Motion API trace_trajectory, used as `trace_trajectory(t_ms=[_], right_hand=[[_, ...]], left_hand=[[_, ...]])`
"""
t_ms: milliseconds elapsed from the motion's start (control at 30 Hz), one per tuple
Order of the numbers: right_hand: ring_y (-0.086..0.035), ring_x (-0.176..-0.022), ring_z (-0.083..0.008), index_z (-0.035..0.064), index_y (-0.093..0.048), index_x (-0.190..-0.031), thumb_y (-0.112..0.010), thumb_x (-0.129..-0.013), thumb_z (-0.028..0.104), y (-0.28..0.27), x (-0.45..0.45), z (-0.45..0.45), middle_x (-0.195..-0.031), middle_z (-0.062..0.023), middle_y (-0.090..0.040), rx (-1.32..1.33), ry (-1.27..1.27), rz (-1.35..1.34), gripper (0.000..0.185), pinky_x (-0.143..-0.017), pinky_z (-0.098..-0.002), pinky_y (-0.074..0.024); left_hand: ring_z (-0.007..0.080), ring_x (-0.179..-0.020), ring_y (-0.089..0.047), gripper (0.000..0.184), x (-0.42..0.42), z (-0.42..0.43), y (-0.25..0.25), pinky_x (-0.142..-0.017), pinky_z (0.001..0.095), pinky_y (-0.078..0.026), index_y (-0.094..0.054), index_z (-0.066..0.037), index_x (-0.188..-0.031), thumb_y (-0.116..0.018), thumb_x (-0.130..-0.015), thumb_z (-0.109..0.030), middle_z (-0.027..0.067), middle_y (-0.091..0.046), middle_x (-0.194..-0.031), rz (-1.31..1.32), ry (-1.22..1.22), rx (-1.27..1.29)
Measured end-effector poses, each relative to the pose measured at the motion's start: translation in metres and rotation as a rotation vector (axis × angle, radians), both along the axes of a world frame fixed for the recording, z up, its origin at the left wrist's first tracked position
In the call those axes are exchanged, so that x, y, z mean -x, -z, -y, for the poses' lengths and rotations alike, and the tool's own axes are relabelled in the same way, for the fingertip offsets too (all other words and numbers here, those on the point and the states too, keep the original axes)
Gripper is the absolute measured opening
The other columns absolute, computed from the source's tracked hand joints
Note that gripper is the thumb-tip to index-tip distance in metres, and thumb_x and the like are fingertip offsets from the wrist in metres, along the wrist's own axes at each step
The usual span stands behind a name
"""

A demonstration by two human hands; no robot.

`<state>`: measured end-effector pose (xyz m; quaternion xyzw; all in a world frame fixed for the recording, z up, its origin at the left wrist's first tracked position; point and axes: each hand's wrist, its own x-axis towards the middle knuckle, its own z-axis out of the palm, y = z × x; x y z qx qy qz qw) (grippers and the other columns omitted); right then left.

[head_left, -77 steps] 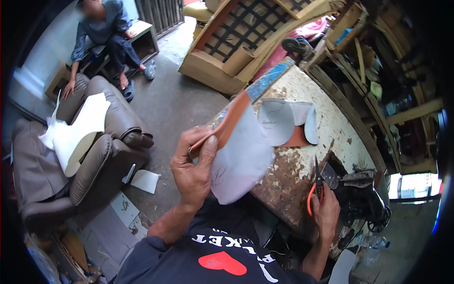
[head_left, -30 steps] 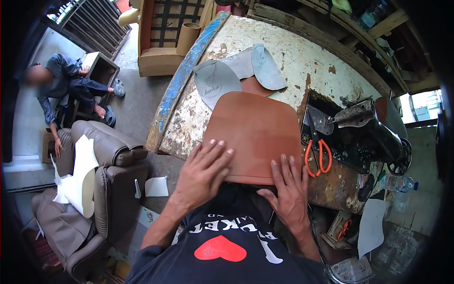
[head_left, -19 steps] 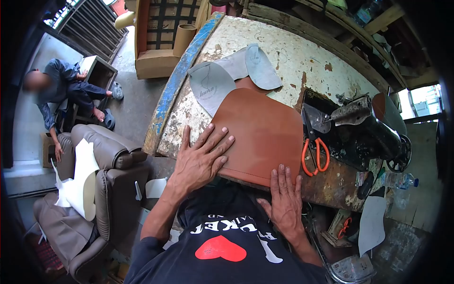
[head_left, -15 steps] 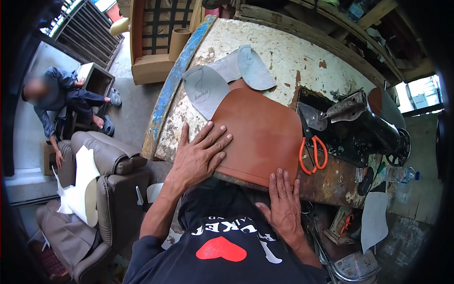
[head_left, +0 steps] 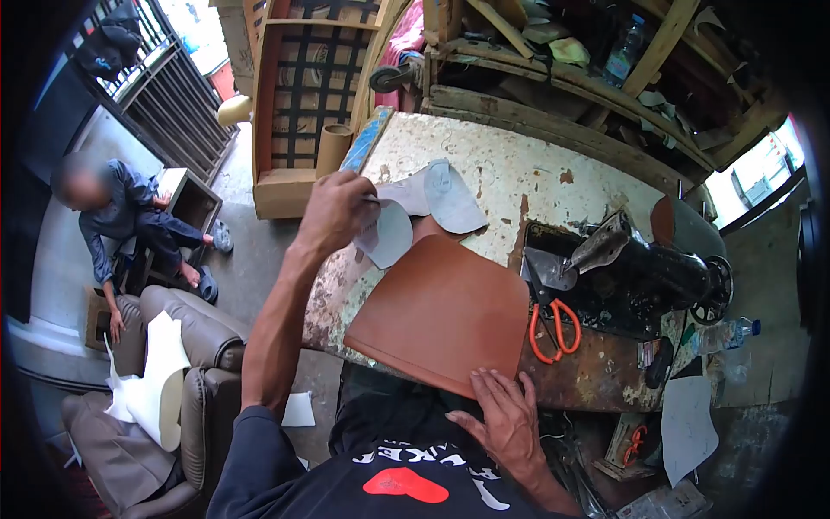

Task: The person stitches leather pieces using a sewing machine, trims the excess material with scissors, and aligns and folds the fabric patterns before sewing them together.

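Note:
A brown leather panel (head_left: 445,311) with a stitched lower edge lies at the front of the worktable. My right hand (head_left: 506,415) rests on its lower right corner, fingers stretched out flat. My left hand (head_left: 339,209) is closed at the left edge of a grey-backed leather piece (head_left: 391,235), which it seems to pinch; the fingertips are partly hidden. Behind, another grey-backed piece (head_left: 453,199) with a rounded outline lies pale side up. Orange-handled scissors (head_left: 554,330) sit right of the brown panel, beside the black sewing machine (head_left: 661,259).
The worktable (head_left: 536,156) has worn, flaking paint. A plastic bottle (head_left: 731,336) lies at its right end. On the left are a brown leather armchair (head_left: 212,415) with white material (head_left: 156,368) on it and a seated person (head_left: 130,208). A wooden frame (head_left: 303,195) stands behind.
My left hand has lifted off the brown panel and moved up to the grey-backed piece, its fingers closing. My right hand stays on the panel's corner. The camera view has tilted upward.

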<state>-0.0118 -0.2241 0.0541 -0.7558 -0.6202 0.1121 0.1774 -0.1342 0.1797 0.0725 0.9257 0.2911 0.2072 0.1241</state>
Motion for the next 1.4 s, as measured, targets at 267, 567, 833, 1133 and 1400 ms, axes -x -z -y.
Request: trace_trajectory(t_ms=[267,567,833,1133,1400], right_hand=[[-0.065,-0.122,-0.0456,-0.0078,-0.056,-0.144,-0.073,-0.100,0.037,-0.024,-0.023,-0.052,-0.132,-0.0288,-0.067,-0.318,0.125,-0.445,0.066,-0.111,-0.0561,-0.0432],[-0.068,-0.122,-0.0294,-0.0034,-0.060,-0.143,-0.087,-0.088,0.020,-0.049,-0.064,-0.134,-0.124,-0.0205,-0.073,-0.617,-0.119,-0.626,0.066,-0.111,-0.0400,-0.0487],[-0.071,-0.085,-0.0121,0.0018,-0.078,-0.110,-0.082,-0.093,0.012,-0.043,-0.076,-0.083,-0.094,-0.0076,-0.078,-0.226,0.010,-0.962,0.020,-0.080,-0.0288,-0.0558],[-0.075,-0.078,-0.0233,0.0107,-0.079,-0.101,-0.083,-0.091,0.023,-0.085,-0.050,-0.056,-0.082,-0.0051,-0.077,-0.195,-0.558,-0.549,0.017,-0.126,-0.0583,-0.0299],[-0.075,-0.072,-0.0280,0.0021,-0.077,-0.098,-0.081,-0.094,0.022,-0.069,-0.053,-0.050,-0.082,-0.0130,-0.075,-0.031,-0.059,-0.816,0.021,-0.067,-0.0344,-0.0579]], left_hand=[[0.0268,-0.106,-0.071,0.016,0.027,0.067,-0.104,-0.095,0.0373,-0.055,-0.072,0.001,-0.100,-0.073,-0.085,0.006,0.0127,-0.071,-0.106,0.609,-0.006,-0.084],[0.0229,-0.094,-0.073,0.019,0.052,0.086,-0.093,-0.094,0.0420,-0.059,-0.063,-0.004,-0.116,-0.070,-0.101,-0.013,0.0113,-0.069,-0.101,1.209,0.610,1.006],[0.0177,-0.101,-0.072,0.039,0.089,0.112,-0.039,-0.093,0.0335,-0.059,-0.059,0.001,-0.129,-0.071,-0.098,-0.019,0.0094,-0.071,-0.115,0.942,-0.088,1.370],[0.0374,-0.124,-0.066,0.075,0.061,0.133,-0.069,-0.103,0.0454,-0.052,-0.050,0.004,-0.148,-0.074,-0.098,-0.048,0.0190,-0.069,-0.129,0.220,0.903,0.722],[0.0358,-0.079,-0.075,0.037,0.044,0.139,-0.081,-0.070,0.0438,-0.058,-0.073,-0.006,-0.108,-0.078,-0.095,-0.040,0.0156,-0.073,-0.083,-0.296,0.620,0.846]])
